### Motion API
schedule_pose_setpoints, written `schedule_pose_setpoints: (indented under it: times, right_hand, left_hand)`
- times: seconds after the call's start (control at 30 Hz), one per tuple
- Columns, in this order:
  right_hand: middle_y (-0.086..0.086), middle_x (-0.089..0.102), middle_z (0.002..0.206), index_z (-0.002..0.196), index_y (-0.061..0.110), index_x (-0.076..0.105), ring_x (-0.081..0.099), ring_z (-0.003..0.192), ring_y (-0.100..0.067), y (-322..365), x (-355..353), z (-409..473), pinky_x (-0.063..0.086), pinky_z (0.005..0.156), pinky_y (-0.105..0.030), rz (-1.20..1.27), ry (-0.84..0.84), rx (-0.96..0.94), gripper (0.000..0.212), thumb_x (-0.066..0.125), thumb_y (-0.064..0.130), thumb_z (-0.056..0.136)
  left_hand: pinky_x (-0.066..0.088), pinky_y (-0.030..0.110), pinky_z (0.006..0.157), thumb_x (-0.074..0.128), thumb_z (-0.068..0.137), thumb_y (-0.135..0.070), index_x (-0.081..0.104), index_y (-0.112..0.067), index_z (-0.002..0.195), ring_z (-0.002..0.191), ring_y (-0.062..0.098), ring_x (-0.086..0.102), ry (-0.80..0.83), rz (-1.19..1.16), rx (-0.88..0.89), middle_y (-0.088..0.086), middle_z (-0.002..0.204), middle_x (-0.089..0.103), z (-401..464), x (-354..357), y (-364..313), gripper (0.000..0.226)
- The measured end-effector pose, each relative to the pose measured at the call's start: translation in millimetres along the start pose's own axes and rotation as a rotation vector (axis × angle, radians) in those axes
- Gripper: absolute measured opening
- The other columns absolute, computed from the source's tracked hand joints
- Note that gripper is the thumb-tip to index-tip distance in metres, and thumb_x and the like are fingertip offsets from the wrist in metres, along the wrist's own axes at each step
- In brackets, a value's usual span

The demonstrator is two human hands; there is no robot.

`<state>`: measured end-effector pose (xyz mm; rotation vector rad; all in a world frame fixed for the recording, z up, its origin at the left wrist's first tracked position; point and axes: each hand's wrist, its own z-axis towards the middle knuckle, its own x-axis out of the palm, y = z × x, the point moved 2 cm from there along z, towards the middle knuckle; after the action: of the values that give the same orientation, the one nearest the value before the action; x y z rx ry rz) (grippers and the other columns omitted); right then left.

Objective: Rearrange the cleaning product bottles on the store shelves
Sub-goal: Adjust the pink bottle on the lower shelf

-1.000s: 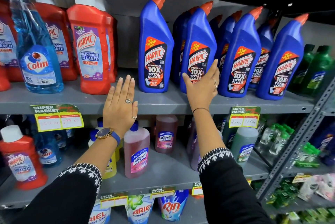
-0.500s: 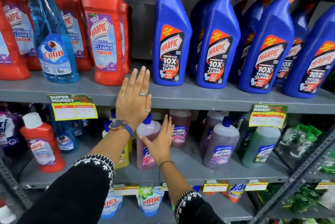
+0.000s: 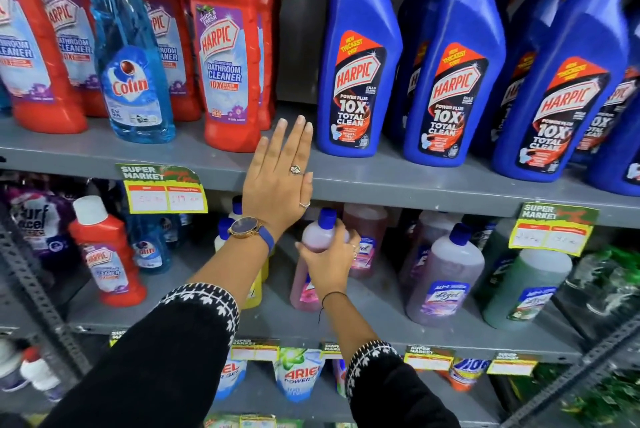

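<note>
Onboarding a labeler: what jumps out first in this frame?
The row of tall blue bottles fills the upper shelf's right side, with red bottles to their left. Mid-frame, the left hand lies flat and open against the shelf edge, while the right hand grips a pink bottle below.

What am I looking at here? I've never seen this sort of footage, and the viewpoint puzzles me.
A camera worn on a person's head looks down at their own two bare hands in a shop aisle. The left hand, flat and open, is raised in front of the grey metal upper shelf carrying blue Harpic bottles and red Harpic bottles. The right hand grips a pink Lizol bottle with a blue cap on the shelf below.
</note>
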<state>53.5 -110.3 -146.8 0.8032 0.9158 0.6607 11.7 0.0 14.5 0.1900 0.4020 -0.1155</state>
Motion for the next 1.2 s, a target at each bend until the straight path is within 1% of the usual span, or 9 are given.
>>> schedule_pose_setpoints:
  times: [0.13, 0.33, 0.5, 0.8, 0.97, 1.03, 1.1, 1.13, 1.2]
  right_hand:
    - [-0.017, 0.043, 0.122, 0.124, 0.025, 0.045, 0.042, 0.112, -0.040, -15, -26, 17, 0.044, 0.092, -0.046, -0.111, -0.134, 0.070, 0.087, 0.082, 0.050, 0.049]
    - [-0.019, 0.041, 0.124, 0.125, 0.024, 0.044, 0.039, 0.116, -0.041, -39, -53, 29, 0.042, 0.096, -0.051, -0.178, -0.181, 0.093, 0.087, 0.085, 0.047, 0.051]
    - [-0.021, 0.037, 0.132, 0.129, 0.022, 0.039, 0.034, 0.123, -0.040, -44, -53, 27, 0.037, 0.101, -0.051, -0.214, -0.165, 0.048, 0.088, 0.083, 0.048, 0.057]
    - [-0.021, 0.036, 0.135, 0.131, 0.020, 0.037, 0.032, 0.125, -0.040, -44, -53, 30, 0.036, 0.103, -0.054, -0.235, -0.131, 0.050, 0.091, 0.085, 0.045, 0.058]
    - [-0.021, 0.028, 0.144, 0.136, 0.021, 0.031, 0.024, 0.134, -0.040, -42, -56, 30, 0.029, 0.109, -0.055, -0.264, -0.041, 0.080, 0.096, 0.085, 0.042, 0.060]
    - [-0.020, 0.019, 0.150, 0.142, 0.022, 0.022, 0.013, 0.141, -0.037, -42, -61, 23, 0.019, 0.112, -0.058, -0.297, -0.009, 0.091, 0.104, 0.084, 0.042, 0.061]
    - [-0.018, 0.011, 0.155, 0.146, 0.024, 0.018, 0.006, 0.144, -0.035, -42, -68, 9, 0.010, 0.112, -0.060, -0.316, -0.063, 0.036, 0.108, 0.084, 0.039, 0.062]
    - [-0.018, 0.011, 0.155, 0.145, 0.023, 0.021, 0.007, 0.144, -0.036, -41, -70, -1, 0.010, 0.112, -0.060, -0.300, -0.105, -0.037, 0.106, 0.085, 0.036, 0.063]
    - [-0.022, 0.018, 0.153, 0.142, 0.019, 0.027, 0.017, 0.141, -0.041, -37, -66, -26, 0.015, 0.111, -0.060, -0.273, -0.138, -0.210, 0.099, 0.086, 0.029, 0.063]
  left_hand:
    - [0.007, 0.038, 0.115, 0.036, 0.089, -0.022, 0.031, -0.003, 0.144, 0.137, 0.033, 0.029, 0.001, -0.011, -0.011, 0.015, 0.148, 0.035, 0, 0, 0, 0.059]
    - [0.006, 0.038, 0.116, 0.033, 0.091, -0.022, 0.033, -0.002, 0.144, 0.138, 0.032, 0.027, -0.004, -0.029, -0.023, 0.014, 0.149, 0.035, 1, 1, 0, 0.057]
    - [0.004, 0.036, 0.116, 0.034, 0.090, -0.022, 0.032, -0.002, 0.144, 0.138, 0.032, 0.027, 0.004, -0.034, -0.031, 0.015, 0.149, 0.034, 1, 0, 0, 0.058]
    - [0.003, 0.035, 0.117, 0.033, 0.089, -0.022, 0.030, -0.002, 0.145, 0.139, 0.031, 0.025, 0.021, -0.029, -0.038, 0.014, 0.150, 0.033, 1, 0, 0, 0.059]
    - [0.004, 0.036, 0.116, 0.034, 0.089, -0.022, 0.031, -0.002, 0.145, 0.139, 0.030, 0.025, 0.079, -0.041, -0.050, 0.014, 0.150, 0.032, 1, -5, -1, 0.060]
    - [0.007, 0.037, 0.116, 0.033, 0.089, -0.023, 0.031, -0.002, 0.145, 0.140, 0.030, 0.025, 0.129, -0.037, -0.057, 0.014, 0.151, 0.031, 1, -9, -2, 0.060]
    - [0.012, 0.039, 0.116, 0.031, 0.091, -0.024, 0.030, -0.002, 0.145, 0.140, 0.030, 0.025, 0.179, -0.041, -0.068, 0.014, 0.151, 0.029, 2, -13, -4, 0.059]
    - [0.014, 0.040, 0.116, 0.029, 0.092, -0.025, 0.028, -0.002, 0.146, 0.141, 0.029, 0.023, 0.202, -0.041, -0.072, 0.014, 0.152, 0.027, 3, -16, -3, 0.059]
    - [0.018, 0.041, 0.116, 0.028, 0.094, -0.027, 0.023, -0.002, 0.147, 0.142, 0.028, 0.019, 0.240, -0.050, -0.081, 0.014, 0.154, 0.022, 3, -22, -3, 0.059]
